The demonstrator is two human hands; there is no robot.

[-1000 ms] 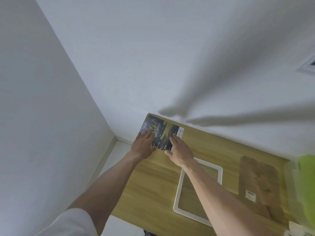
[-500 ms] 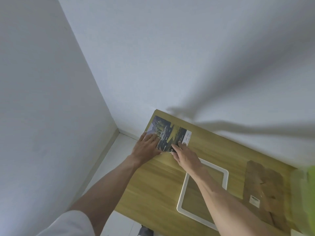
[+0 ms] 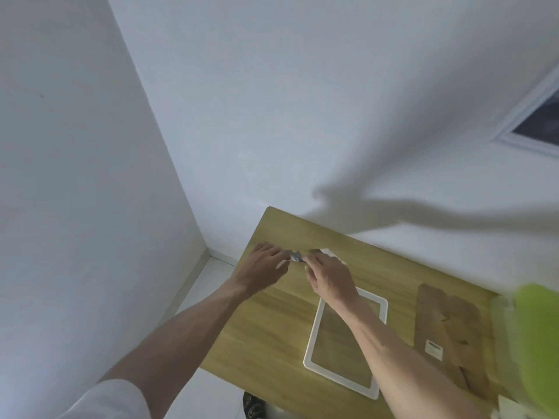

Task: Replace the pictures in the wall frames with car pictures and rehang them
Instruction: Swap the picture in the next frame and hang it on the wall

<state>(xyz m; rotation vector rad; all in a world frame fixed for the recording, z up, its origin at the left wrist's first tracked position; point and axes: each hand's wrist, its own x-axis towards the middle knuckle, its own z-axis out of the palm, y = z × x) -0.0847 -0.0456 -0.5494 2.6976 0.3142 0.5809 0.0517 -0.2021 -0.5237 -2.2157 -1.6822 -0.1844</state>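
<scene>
The bench (image 3: 272, 334) is yellowish wood with a fine grain. The frame (image 3: 314, 340) on it is white. The backing board (image 3: 447, 322) is brown with a small white label (image 3: 433, 348). A lime-green blur (image 3: 538, 343) fills the right edge.

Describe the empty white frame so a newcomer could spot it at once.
Start at the wooden table pushed against the white wall. The white frame lies flat on it beneath the right forearm, nearer the front edge than the hands. It is an empty rounded rectangle showing wood through its middle, unlike the brown backing board to its right.
</scene>
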